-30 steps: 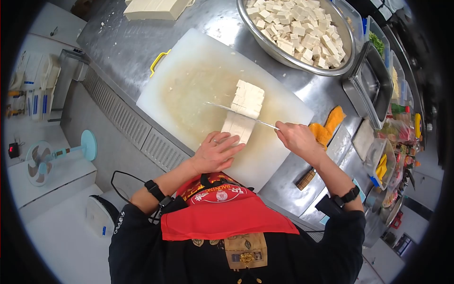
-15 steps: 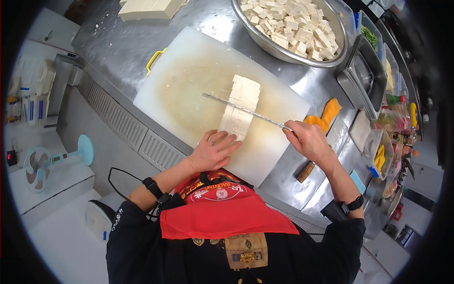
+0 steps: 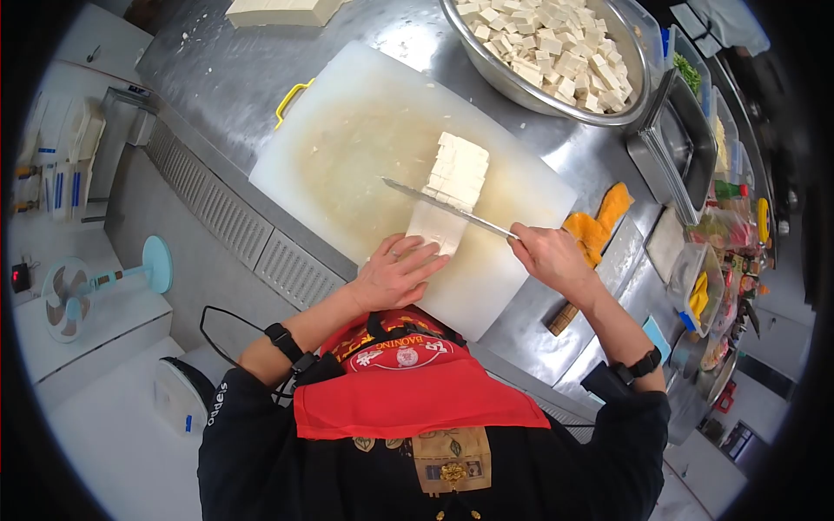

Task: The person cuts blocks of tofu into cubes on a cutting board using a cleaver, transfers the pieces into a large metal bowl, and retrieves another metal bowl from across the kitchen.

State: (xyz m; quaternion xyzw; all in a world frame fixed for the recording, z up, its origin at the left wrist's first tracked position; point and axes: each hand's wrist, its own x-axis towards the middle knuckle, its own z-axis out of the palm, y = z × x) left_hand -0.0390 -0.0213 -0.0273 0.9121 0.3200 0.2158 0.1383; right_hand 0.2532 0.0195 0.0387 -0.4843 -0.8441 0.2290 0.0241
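Observation:
A block of white tofu [image 3: 458,170] lies on the white cutting board [image 3: 339,113]. Its far part is scored into small pieces, while the near part looks smooth. My left hand [image 3: 397,272] rests on the near end of the tofu, fingers stretched out over it. In my right hand [image 3: 552,259], closed around its handle, is a kitchen knife [image 3: 447,207]. The blade runs across the middle of the tofu, seen almost edge-on, its tip past the left side. How deep the edge sits is unclear.
A metal bowl [image 3: 556,106] of tofu cubes stands at the back, with a larger tofu block [image 3: 282,10] at back left. Right of the board are an orange cloth [image 3: 592,233], a wooden handle [image 3: 563,319] and stacked metal trays [image 3: 669,143].
The tofu's near part, marked with cut lines before, now shows a smooth surface. The scored pieces are bunched at the far side of the blade. My left hand stays at the near end.

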